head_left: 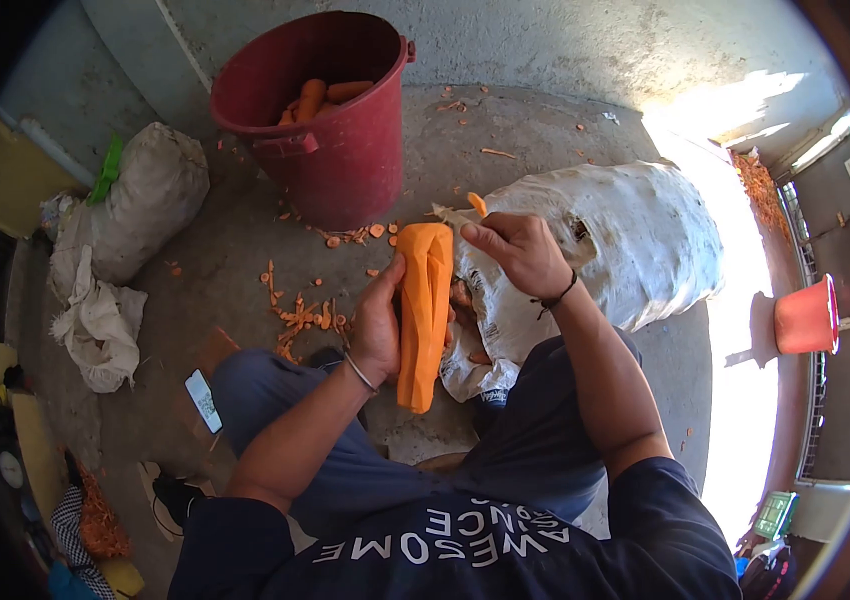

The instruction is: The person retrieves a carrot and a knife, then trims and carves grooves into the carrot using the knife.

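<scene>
A large peeled carrot point(423, 330), bright orange with long flat facets, stands nearly upright in my left hand point(377, 328), whose fingers wrap round its side. My right hand point(523, 255) is closed on a knife point(453, 214), its blade pointing left above the carrot's top end. An orange strip of peel point(477, 204) sits by the blade. Most of the knife's handle is hidden in my fist. Behind the carrot, the open mouth of a big white woven sack point(605, 235) shows some carrots inside, partly covered by my hands.
A dark red bucket point(335, 170) holding carrots point(312, 98) stands ahead by the wall. Peel scraps point(300, 318) litter the floor. A phone point(203, 402) lies by my left knee. Another sack point(135, 205) is at left, a red bucket point(807, 315) at right.
</scene>
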### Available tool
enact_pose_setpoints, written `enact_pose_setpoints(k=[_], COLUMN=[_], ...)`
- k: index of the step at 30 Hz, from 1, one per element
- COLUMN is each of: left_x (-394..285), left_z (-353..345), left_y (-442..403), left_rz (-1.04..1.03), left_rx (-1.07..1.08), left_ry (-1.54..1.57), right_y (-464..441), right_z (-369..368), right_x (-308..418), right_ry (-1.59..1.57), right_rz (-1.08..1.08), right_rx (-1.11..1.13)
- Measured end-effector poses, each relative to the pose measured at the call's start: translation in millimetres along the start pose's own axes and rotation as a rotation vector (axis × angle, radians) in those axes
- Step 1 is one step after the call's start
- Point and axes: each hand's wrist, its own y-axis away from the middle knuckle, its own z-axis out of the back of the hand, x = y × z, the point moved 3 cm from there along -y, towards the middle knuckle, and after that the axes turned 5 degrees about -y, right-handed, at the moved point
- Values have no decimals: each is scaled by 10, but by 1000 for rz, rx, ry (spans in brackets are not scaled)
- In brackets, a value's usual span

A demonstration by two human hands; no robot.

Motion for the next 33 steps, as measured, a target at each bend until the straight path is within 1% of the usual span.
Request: enact_pose_setpoints(k=[1,2,4,6,7,10,12,14,15,17,19,20,22,23,27,30,32,33], left_x=[21,40,53,53,56,53,64,73,73,95,125,128,111,107,86,87,112,129], left_z=[43,81,122,154,158,176,138,51,-19,-15,54,92,96,91,162,197,151,87], left_y=[-16,-26,-63,-56,-45,-29,14,48,66,48,11,8,-10,-13,-33,-9,35,48], left_rz=[2,-1,-26,-24,-21,-5,-1,6,-1,-14,-7,-8,-4,1,8,7,0,13], left_rx=[-23,-29,-27,11,49,10,22,42,31,12,67,62,-3,-2,20,46,64,51], left_ry=[-3,-4,-42,-49,-55,-51,-82,-117,-120,-117,-36,-36,-33,-35,-58,-118,-168,-128], right_y=[22,39,61,60,54,7,-32,-62,-49,6,61,69,82,75,28,-37,-104,-105], right_z=[-61,-96,-156,-176,-162,-120,-39,57,54,36,6,-29,-84,-85,-44,5,148,172], right_x=[21,44,154,213,227,139,48,-51,-23,38,227,230,241,250,249,67,-166,-171], right_ry=[-38,-43,124,154,157,143,130,32,21,21,31,27,148,139,100,112,154,140], right_rz=[67,69,218,225,215,188,166,38,92,91,115,116,188,141,115,126,-6,-31], right_rx=[18,23,150,143,122,67,27,47,38,60,112,116,207,225,171,145,65,76])
